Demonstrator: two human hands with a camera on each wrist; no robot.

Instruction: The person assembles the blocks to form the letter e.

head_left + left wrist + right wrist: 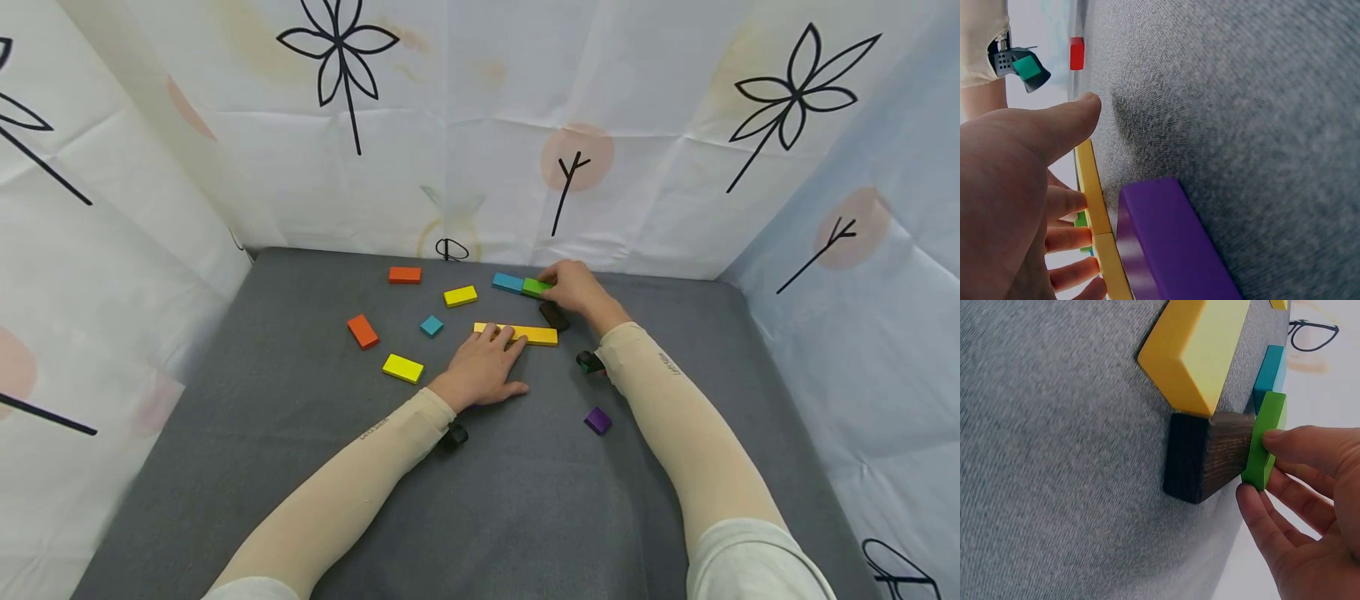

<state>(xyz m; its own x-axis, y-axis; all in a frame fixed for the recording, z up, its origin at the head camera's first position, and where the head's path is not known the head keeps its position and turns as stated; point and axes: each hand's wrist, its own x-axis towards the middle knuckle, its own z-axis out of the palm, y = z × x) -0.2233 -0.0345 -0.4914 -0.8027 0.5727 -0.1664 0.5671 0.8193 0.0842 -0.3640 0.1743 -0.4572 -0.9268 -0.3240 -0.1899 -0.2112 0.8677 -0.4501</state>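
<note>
My right hand pinches a green block between thumb and fingers. The green block stands end to end with a blue block on its left. A dark brown block lies just in front of the green one. With fingers spread, my left hand rests its fingertips on a row of two orange-yellow blocks, whose seam shows in the left wrist view. Close under the left palm lies a purple block, mostly hidden in the head view.
Left of the hands lie two orange-red blocks, two bright yellow blocks and a small blue block. A small purple block sits near the right forearm. A white printed curtain borders the grey table.
</note>
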